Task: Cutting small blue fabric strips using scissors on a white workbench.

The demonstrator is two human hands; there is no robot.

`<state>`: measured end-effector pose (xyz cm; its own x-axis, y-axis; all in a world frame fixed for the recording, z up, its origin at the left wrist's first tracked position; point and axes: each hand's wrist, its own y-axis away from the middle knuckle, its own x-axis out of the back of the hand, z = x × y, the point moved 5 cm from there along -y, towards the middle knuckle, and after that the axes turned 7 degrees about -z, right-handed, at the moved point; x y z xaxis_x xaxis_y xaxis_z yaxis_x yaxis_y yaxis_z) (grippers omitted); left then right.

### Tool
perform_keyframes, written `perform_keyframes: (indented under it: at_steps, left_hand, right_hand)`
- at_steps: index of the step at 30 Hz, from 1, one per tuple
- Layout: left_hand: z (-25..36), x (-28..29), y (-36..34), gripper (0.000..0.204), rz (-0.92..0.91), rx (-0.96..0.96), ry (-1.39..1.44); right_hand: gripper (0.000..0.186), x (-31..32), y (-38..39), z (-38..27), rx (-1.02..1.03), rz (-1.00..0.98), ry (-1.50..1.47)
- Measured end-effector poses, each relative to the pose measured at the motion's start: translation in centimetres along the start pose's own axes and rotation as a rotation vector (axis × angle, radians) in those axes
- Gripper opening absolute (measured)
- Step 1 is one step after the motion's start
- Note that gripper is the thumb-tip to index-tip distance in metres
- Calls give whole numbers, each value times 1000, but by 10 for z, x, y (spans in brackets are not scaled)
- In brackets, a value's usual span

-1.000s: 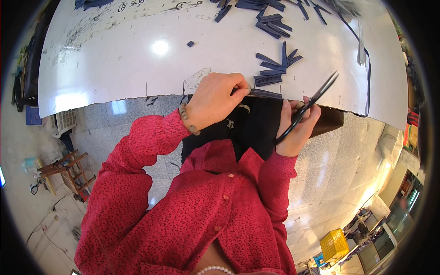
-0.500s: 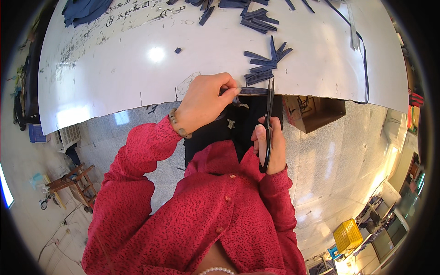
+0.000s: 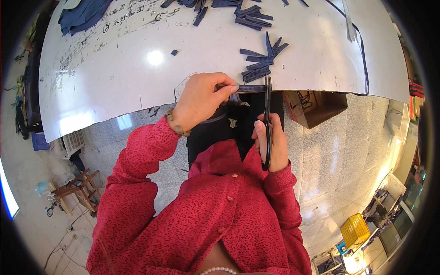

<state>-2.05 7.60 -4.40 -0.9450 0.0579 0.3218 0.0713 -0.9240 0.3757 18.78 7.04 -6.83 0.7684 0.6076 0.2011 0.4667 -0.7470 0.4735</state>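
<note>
Between thumb and finger, my left hand (image 3: 205,98) pinches a narrow navy fabric strip (image 3: 251,88) at the table's near edge. The strip stretches to the right, and its right end meets the blades of black scissors (image 3: 268,103). My right hand (image 3: 275,140) is closed on the scissors' handles, below the table edge, with the blades pointing away from me. Just beyond the blades lies a small fan of cut navy strips (image 3: 261,59) on the white table. Whether the blades are fully closed is hard to make out.
More cut strips (image 3: 254,18) lie farther back. Folded navy fabric (image 3: 85,16) is at the far left, and a tiny navy scrap (image 3: 174,52) left of centre. A long thin strip (image 3: 365,64) hangs near the right edge. Under the table stands an open brown box (image 3: 321,112).
The view has shifted slightly. Both hands keep nearly the same pose, with the strip still at the scissor blades, which look closer together now.
</note>
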Motion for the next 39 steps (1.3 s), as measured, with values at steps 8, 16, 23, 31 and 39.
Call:
perform_keyframes:
  at_steps: [8,16,23,31,39]
  left_hand:
    - [-1,-2,-2,17,-18,39,-5]
    - [1,1,-1,17,-13,42,-48]
    - [3,2,-4,19,-8,-21,-20]
    - [3,3,-4,20,-33,48,-8]
    - [-1,2,-5,19,-65,62,56]
  right_hand:
    - [33,0,0,2,15,-1,-41]
    - [40,2,2,8,63,-70,-5]
    - [65,-6,34,1,26,-294,-187]
    - [61,-13,29,7,46,-254,-121]
    - [53,-16,21,-3,-5,-168,42]
